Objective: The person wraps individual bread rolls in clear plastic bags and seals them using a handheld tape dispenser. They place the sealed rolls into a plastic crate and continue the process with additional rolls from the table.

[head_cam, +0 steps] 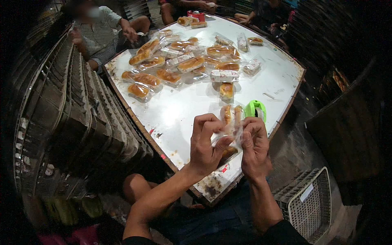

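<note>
My left hand (205, 141) pinches one side of a clear plastic bag (235, 134) between thumb and fingers. My right hand (255, 145) grips the bag's other side, a few centimetres away. Beneath the bag, partly covered by my left thumb, shows a browned bread roll (229, 152); whether it lies inside that bag is hard to tell. Just past my fingertips are pale-golden bread pieces (226, 114) in clear wrap. A bright green tape dispenser (255, 110) stands on the white table (183, 122), right beyond my right hand.
Many wrapped bread rolls (191, 64) cover the table's far left. Stacked plastic crates (92, 116) rise along the left edge. Lower right on the floor sits a perforated crate (310, 202). A person (101, 33) sits at far left; others sit beyond the table near a red dispenser (196, 15).
</note>
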### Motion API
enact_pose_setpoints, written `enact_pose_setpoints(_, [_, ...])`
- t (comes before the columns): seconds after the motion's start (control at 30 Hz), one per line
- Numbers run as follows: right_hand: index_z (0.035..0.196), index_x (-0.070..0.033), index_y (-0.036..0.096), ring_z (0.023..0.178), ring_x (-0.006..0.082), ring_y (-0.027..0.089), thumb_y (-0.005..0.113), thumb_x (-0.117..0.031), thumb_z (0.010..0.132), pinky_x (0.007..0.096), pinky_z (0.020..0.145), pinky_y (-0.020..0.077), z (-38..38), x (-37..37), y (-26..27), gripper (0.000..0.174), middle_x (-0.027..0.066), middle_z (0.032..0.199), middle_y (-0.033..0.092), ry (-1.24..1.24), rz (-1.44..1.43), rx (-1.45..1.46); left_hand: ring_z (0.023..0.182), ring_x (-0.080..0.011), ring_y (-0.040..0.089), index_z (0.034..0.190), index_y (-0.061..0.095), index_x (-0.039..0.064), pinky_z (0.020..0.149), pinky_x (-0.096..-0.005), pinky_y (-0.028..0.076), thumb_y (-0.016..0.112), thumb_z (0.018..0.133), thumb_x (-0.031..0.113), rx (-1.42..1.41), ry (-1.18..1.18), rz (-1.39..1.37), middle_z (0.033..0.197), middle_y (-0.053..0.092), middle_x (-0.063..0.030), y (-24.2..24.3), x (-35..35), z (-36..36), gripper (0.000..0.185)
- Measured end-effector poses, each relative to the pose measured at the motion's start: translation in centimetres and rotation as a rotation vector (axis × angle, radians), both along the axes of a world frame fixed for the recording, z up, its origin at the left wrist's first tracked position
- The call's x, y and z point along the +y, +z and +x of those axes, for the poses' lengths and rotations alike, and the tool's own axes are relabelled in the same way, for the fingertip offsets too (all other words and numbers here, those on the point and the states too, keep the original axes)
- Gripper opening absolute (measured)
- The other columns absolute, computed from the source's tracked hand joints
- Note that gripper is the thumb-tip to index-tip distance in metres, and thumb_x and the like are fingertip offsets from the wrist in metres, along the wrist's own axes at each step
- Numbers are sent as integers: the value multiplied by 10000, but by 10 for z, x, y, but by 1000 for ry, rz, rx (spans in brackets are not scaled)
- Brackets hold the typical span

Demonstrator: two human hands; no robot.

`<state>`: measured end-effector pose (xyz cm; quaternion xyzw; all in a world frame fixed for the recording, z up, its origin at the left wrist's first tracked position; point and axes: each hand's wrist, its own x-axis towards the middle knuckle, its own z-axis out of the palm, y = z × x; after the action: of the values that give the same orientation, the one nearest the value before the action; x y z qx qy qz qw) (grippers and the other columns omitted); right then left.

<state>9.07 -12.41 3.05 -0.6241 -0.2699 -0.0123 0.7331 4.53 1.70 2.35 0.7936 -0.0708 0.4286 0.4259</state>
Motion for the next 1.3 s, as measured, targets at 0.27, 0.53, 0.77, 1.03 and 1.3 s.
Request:
enact_pose_setpoints(0.27, [1021,-48,456,938,152,554,466,-164,1036,295,875,456,-11,24,3,117,90,1015,542,38,194,86,688,-76,498,980,421,29,644,-231,449,465,1049,200,47,-38,-802,772,512,-30,4,-10,-3,189])
enact_pose_setpoints(0.53, [1040,-54,361,841,186,614,405,-160,1056,334,812,516,-18,40,13,116,147,918,614,67,310,125,699,-52,470,1070,468,17,560,-218,372,532,1028,237,511,-98,-797,817,506,-20,6,9,0,233])
enact_pose_setpoints(0.77, [1025,-42,404,884,153,613,460,-167,1042,298,812,496,-12,39,7,138,163,998,650,-47,170,98,976,-170,506,1132,502,-3,867,-321,437,543,1004,371,143,-69,-431,1106,499,-97,-11,-19,-22,398])
enact_pose_setpoints(1.03, [1348,71,366,1264,322,506,461,-291,1034,396,1064,375,-29,46,-5,488,269,1363,489,-209,-77,-331,826,-100,505,933,543,14,736,-259,451,523,1025,215,208,16,-656,894,543,-33,0,-3,-19,222])
enact_pose_setpoints(1.3, [1163,-56,658,1077,295,592,646,-148,911,431,1010,351,-28,21,31,269,116,1058,668,-66,-419,-469,835,-158,566,851,605,-18,716,-296,468,665,944,247,53,-95,-560,909,581,-87,19,0,-30,287])
